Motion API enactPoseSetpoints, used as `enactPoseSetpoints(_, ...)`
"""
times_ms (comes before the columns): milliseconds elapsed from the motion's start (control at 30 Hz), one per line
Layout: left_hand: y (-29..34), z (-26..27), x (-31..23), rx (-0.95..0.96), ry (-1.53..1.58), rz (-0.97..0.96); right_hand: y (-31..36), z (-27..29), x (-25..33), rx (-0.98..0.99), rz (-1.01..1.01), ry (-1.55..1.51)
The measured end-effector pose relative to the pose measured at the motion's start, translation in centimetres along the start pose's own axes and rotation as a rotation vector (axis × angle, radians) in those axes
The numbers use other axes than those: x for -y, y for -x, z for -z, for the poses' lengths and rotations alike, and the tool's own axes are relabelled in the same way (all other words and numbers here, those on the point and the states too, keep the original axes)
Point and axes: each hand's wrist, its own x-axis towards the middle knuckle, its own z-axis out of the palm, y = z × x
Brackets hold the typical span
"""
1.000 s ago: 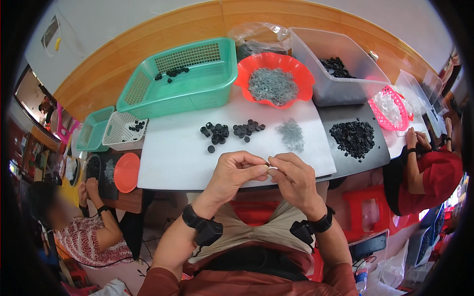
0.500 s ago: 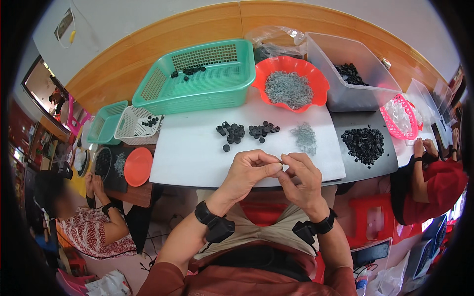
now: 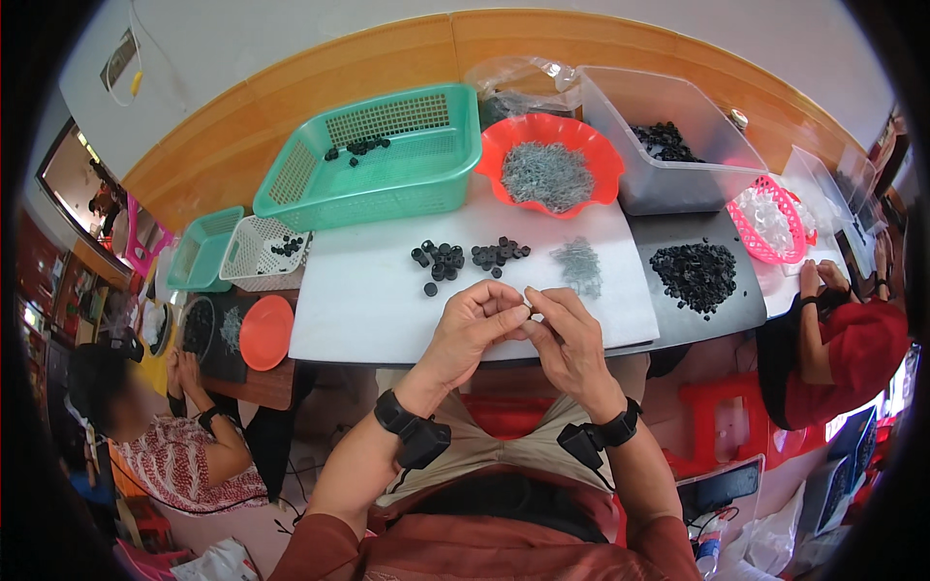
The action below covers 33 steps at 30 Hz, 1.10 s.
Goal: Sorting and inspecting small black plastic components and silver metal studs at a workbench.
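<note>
Above the front edge of a white sheet (image 3: 354, 300), my left hand (image 3: 470, 329) and my right hand (image 3: 567, 341) meet, thumbs and forefingers pinched together. A small dark piece (image 3: 532, 314) shows between the fingertips; its kind is too small to tell, and the fingers partly cover it. Just beyond the hands lie two loose clusters of short black cylindrical parts, a left one (image 3: 444, 261) and a right one (image 3: 502, 253). Beside them, to the right, is a small heap of thin silvery metal pins or screws (image 3: 578, 265).
Behind the sheet stand a green basket (image 3: 373, 211), a red scalloped bowl (image 3: 612, 165) full of metal pieces and a clear bin (image 3: 678, 180). Small black pieces (image 3: 694, 278) are heaped on a dark board at right. Co-workers sit at left (image 3: 194, 450) and right (image 3: 843, 358).
The view has shifted slightly, so the table things appear a little further left. My hands stay together, fingertips still pinched, with the right fingers slightly repositioned around the small piece.
</note>
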Motion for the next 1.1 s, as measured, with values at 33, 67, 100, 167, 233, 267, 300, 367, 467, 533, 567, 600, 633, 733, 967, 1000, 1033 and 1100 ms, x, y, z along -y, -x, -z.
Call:
enactPoseSetpoints(33,0.0,-0.1,-0.1,0.004,0.016,-0.001,0.0,0.0,0.0,-0.003,0.001,0.001)
enactPoseSetpoints(67,0.1,-0.3,-0.2,0.007,0.014,-0.002,0.1,-0.1,-0.1,-0.004,-0.024,-0.021)
enactPoseSetpoints(100,0.1,-0.5,-0.4,-0.001,0.018,-0.001,0.1,-0.1,0.0,-0.004,-0.049,-0.043)
enactPoseSetpoints(167,0.2,-0.6,-0.5,-0.006,0.019,-0.002,0.1,0.0,0.3,-0.006,-0.093,-0.054)
enactPoseSetpoints(233,0.1,-0.3,-0.3,0.025,-0.008,0.008,0.3,-0.1,0.3,-0.01,-0.135,-0.064)
enactPoseSetpoints(267,0.1,-0.2,-0.3,0.029,-0.01,0.006,0.5,-0.2,0.0,-0.015,-0.172,-0.087)
enactPoseSetpoints(300,0.2,-0.2,-0.2,0.028,-0.012,0.011,0.6,-0.3,-0.2,-0.019,-0.209,-0.111)
enactPoseSetpoints(367,0.2,-0.1,-0.2,0.03,-0.016,0.014,0.6,-0.4,0.0,-0.033,-0.209,-0.118)
enactPoseSetpoints(467,0.1,0.0,0.0,0.032,-0.006,0.002,0.7,-0.5,-0.5,-0.047,-0.204,-0.135)
enactPoseSetpoints(533,0.1,0.1,0.0,0.032,-0.015,0.003,0.7,-0.5,-0.5,-0.057,-0.19,-0.135)
enactPoseSetpoints(567,0.2,0.0,0.0,0.034,-0.018,0.003,0.7,-0.5,-0.3,-0.071,-0.181,-0.159)
enactPoseSetpoints(600,0.2,-0.2,-0.1,0.023,-0.016,0.009,0.6,-0.5,-0.3,-0.086,-0.172,-0.183)
enactPoseSetpoints(633,0.2,-0.3,-0.1,0.012,-0.014,0.016,0.6,-0.4,-0.2,-0.089,-0.17,-0.183)
enactPoseSetpoints(733,0.0,-0.2,0.0,0.017,-0.03,0.011,0.5,-0.4,-0.2,-0.101,-0.135,-0.164)
enactPoseSetpoints(967,0.0,-0.6,-0.1,-0.02,-0.044,-0.004,0.7,-0.6,-0.7,-0.141,-0.033,-0.065)
enactPoseSetpoints(1000,0.0,-0.6,-0.2,-0.016,-0.048,-0.004,0.7,-0.7,-0.8,-0.154,-0.026,-0.07)
enactPoseSetpoints(1033,0.1,-0.6,-0.2,-0.012,-0.052,-0.004,0.8,-0.8,-0.9,-0.15,-0.022,-0.078)
enactPoseSetpoints(1100,0.0,-0.7,-0.1,-0.016,-0.06,-0.006,1.0,-0.9,-1.0,-0.162,-0.053,-0.046)
